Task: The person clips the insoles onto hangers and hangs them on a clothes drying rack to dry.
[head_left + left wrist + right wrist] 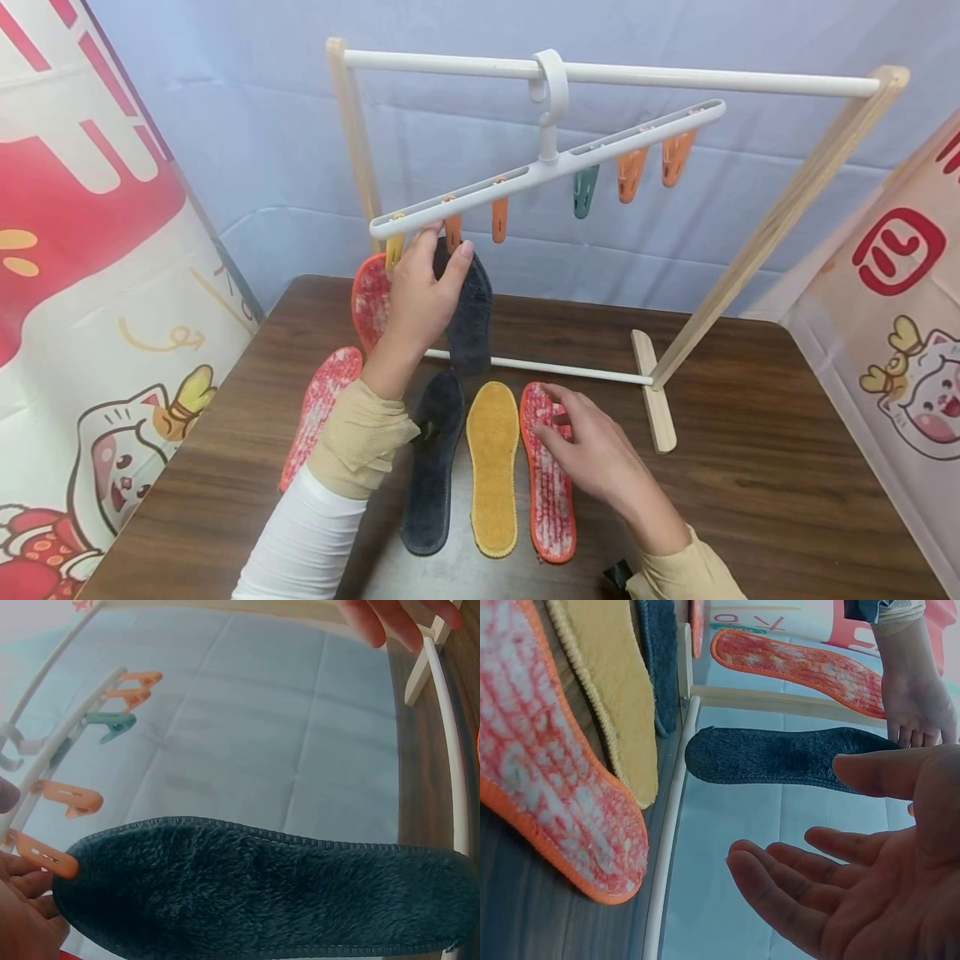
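A dark fuzzy insole (262,885) hangs from an orange clip (49,857) on a white hanger (480,196). My left hand (422,287) is up at that clip; its fingertips (34,885) touch the insole's upper end from behind, and the thumb stands apart. My right hand (870,877) hovers over a red-and-white insole (551,500) on the table, its fingers loosely spread and holding nothing. Beside that insole lie a yellow insole (493,471) and another dark insole (432,475). Further left hangs a red-and-white insole (370,300), below a yellow clip (394,250).
The hanger hooks onto the white top rod (675,77) of a wooden-sided rack. A green clip (585,193) and several orange clips hang along it. Another red-and-white insole (318,408) lies at the table's left. The rack's right foot (654,400) stands on the brown table (787,467).
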### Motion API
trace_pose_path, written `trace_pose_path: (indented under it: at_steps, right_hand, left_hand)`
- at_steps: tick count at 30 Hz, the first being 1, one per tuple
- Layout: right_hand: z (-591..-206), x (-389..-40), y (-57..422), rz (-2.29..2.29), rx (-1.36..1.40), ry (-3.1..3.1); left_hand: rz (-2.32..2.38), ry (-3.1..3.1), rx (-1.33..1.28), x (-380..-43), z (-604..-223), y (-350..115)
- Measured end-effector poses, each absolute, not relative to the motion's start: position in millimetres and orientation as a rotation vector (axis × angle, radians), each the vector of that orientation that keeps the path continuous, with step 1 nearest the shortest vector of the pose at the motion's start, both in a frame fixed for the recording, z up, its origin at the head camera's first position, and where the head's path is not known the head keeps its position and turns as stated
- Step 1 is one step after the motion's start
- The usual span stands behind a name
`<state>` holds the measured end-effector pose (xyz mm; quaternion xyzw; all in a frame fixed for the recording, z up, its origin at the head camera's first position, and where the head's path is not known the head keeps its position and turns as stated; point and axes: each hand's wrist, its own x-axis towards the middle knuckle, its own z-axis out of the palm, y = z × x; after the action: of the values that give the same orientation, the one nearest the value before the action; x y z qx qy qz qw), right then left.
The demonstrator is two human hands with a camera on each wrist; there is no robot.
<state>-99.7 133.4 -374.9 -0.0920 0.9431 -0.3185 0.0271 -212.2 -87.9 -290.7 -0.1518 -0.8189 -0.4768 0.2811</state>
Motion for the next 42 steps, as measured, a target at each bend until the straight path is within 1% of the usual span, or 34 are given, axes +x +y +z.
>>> trace_pose_path:
  at_steps: [7, 27, 42]
  right_hand:
    - [-379.2, -97.9, 138.1, -0.974, -0.29, 2.935]
    - [-388.6, -92.7, 149.0, -0.915, -0.255, 2.93]
    - [-393.4, -89.6, 155.0, -0.908, -0.214, 2.905]
  left_hand:
    - [-1.266, -2.25, -0.369, -210.5, -289.2, -87.3]
    - [-1.163, -2.232, -0.368, -206.5, -291.9, -84.9]
    - [-1.113, -2.006, -0.47, -204.3, -304.2, -87.7]
